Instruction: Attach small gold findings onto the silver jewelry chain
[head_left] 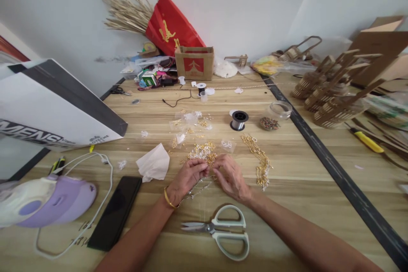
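Note:
My left hand (188,177), with a gold bangle at the wrist, and my right hand (232,177) meet over the wooden table (287,187), fingertips pinched together. Between them runs a thin silvery beaded strand (199,189) that trails down under the left hand. Just beyond the fingers lies a heap of small gold and silver findings (203,151). A pile of gold chains (259,159) lies right of my right hand. White-handled scissors (223,231) rest between my forearms, nearer to me.
A crumpled tissue (154,163), a black phone (115,212), a lilac device (47,199) with white cable lie left. A wire spool (239,120), bead dish (269,123), glass bowl (280,109) sit beyond. Cardboard box (194,63), red bag (170,25), wooden baskets (334,89), yellow knife (366,141).

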`<state>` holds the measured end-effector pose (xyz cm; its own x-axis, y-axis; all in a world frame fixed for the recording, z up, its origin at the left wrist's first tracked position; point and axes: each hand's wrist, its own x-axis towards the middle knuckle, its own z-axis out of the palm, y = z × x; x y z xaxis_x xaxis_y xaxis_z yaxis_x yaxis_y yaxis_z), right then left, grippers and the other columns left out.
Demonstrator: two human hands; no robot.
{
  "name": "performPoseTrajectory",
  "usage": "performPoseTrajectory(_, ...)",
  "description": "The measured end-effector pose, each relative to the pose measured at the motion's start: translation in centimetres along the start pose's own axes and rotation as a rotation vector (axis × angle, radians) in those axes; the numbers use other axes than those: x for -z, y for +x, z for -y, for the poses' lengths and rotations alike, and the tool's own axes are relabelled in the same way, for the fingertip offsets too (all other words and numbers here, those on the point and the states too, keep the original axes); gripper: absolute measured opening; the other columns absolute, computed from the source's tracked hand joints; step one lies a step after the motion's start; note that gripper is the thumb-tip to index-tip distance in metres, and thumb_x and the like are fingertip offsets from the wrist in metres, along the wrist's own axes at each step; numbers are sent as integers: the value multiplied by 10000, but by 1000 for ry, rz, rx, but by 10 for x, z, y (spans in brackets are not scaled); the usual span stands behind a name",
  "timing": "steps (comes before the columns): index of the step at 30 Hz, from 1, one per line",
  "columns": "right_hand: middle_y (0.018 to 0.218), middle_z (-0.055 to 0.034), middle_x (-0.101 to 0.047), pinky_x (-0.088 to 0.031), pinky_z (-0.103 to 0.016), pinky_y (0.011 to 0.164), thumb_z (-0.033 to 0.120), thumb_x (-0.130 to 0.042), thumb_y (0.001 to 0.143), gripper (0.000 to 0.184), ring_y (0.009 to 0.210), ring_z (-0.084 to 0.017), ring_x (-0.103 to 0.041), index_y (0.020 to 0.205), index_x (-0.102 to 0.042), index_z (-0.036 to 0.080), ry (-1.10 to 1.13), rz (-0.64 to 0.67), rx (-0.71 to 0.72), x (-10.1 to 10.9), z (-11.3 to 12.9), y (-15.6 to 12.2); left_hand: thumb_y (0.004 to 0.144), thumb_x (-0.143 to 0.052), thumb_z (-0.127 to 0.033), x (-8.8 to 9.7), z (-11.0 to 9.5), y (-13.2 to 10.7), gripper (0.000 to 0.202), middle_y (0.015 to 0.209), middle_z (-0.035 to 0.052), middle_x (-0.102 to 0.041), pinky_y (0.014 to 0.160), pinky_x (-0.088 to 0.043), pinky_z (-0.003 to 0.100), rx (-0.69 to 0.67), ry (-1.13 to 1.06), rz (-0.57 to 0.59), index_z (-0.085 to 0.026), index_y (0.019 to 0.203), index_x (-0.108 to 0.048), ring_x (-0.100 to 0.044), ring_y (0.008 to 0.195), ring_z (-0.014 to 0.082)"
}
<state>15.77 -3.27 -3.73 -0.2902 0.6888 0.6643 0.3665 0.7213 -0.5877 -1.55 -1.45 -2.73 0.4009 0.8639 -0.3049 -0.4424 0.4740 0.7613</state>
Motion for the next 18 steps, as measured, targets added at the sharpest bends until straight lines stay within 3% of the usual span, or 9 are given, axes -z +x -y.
performPoseTrajectory(18,829,-52,-586,-473,-359,712,144,-496,896,75,801,-191,-551,914,-527,209,11,-31,-83,2,1,1,571,-844,-219,-3,-7,-4,216,609,26,-658,606,-440,230,-33,22,-42,-103,668,-690,-587,604,110)
